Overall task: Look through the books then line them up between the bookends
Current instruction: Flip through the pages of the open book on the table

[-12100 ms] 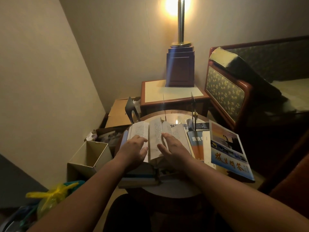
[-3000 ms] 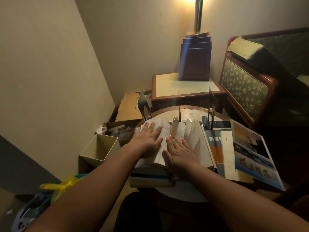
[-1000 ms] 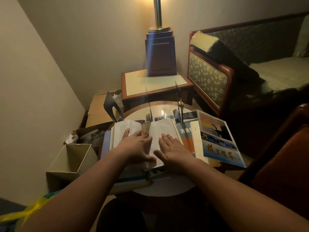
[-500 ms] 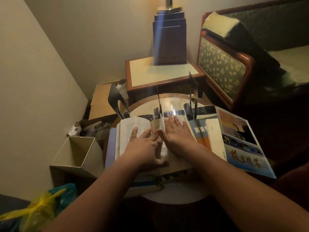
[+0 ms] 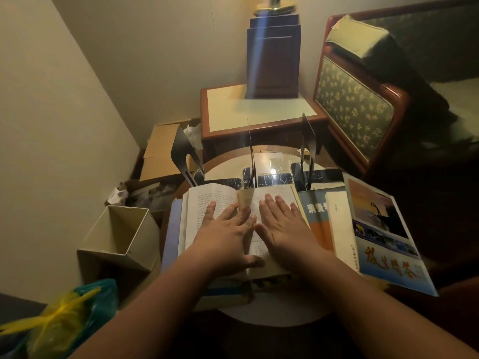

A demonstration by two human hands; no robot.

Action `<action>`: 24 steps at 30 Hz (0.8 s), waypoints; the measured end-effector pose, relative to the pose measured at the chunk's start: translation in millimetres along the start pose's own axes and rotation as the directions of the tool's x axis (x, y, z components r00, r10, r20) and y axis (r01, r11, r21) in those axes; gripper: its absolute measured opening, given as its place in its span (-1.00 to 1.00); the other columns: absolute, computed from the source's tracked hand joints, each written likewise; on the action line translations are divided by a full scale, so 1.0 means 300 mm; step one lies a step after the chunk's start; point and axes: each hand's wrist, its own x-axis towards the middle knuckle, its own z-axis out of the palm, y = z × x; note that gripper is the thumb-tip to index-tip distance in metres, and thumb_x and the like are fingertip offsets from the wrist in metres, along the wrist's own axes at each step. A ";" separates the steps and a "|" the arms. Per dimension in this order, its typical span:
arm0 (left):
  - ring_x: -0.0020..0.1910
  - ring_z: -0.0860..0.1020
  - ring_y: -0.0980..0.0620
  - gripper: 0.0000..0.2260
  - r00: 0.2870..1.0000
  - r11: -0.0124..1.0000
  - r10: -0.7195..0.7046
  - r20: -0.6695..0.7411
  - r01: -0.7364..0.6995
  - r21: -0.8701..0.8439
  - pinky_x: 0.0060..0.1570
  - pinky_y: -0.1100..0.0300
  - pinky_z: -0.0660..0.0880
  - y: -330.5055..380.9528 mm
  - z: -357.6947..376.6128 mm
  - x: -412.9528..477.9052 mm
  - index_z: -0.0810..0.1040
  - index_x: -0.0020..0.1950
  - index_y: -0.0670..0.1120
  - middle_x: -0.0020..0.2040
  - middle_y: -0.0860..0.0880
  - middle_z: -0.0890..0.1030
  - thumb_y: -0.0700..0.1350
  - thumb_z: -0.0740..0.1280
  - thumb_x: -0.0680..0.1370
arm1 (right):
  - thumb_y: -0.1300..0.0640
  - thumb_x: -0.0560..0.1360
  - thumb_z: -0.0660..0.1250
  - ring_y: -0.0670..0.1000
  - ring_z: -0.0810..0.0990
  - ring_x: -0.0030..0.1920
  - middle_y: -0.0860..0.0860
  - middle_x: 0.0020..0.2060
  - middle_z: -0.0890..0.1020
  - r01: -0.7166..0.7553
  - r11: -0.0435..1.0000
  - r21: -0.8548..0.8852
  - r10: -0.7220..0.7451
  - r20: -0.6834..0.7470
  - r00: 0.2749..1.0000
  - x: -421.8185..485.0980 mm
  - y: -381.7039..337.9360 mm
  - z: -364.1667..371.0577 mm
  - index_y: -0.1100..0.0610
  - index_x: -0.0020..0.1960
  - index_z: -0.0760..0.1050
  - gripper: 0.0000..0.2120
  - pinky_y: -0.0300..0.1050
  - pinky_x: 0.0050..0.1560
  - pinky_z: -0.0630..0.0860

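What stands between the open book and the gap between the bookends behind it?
Nothing visible. The open book lies just before the middle bookend and right bookend, under the left hand and right hand; no book stands between those two.

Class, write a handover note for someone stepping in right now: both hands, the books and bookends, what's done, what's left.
Left hand and right hand: both flat, fingers straight, pressing the white-paged open book. It lies atop other books at the front of the round table. Three black metal bookends stand behind, no books between them. Blue-and-orange book, white book and large sunset-cover magazine lie flat on the right. Left: finish browsing, stand all upright.
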 end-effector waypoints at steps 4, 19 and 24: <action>0.56 -0.27 -0.03 -0.13 1.000 1.000 -0.003 0.014 0.002 0.016 0.42 -0.31 -0.35 -0.002 0.000 0.003 -0.17 0.59 0.13 0.60 0.07 -0.20 0.53 0.02 0.42 | -0.38 0.50 -0.40 -0.01 -0.45 0.53 -0.03 0.57 -0.37 -0.002 0.999 -0.034 0.003 0.029 1.000 -0.091 0.001 0.013 -0.01 0.59 -0.36 -0.24 -0.01 0.49 -0.42; 0.58 -0.19 -0.03 -0.15 1.000 1.000 0.011 -0.018 -0.012 -0.018 0.44 -0.32 -0.28 0.005 -0.018 -0.020 -0.06 0.59 0.11 0.61 0.06 -0.09 0.49 0.10 0.44 | -0.35 0.58 -0.33 0.01 -0.38 0.56 -0.01 0.59 -0.30 -0.011 1.000 -0.026 0.012 0.052 0.999 -0.082 -0.011 0.000 0.01 0.62 -0.30 -0.28 0.09 0.55 -0.33; 0.58 -0.16 0.00 -0.15 0.998 0.993 0.020 -0.060 -0.027 -0.113 0.46 -0.26 -0.31 0.000 -0.019 -0.031 -0.07 0.59 0.16 0.61 0.07 -0.07 0.48 0.16 0.43 | -0.31 0.62 -0.29 0.02 -0.30 0.58 -0.01 0.62 -0.22 -0.054 0.998 0.041 0.055 -0.010 0.998 0.053 0.000 -0.018 0.00 0.63 -0.25 -0.32 0.08 0.54 -0.32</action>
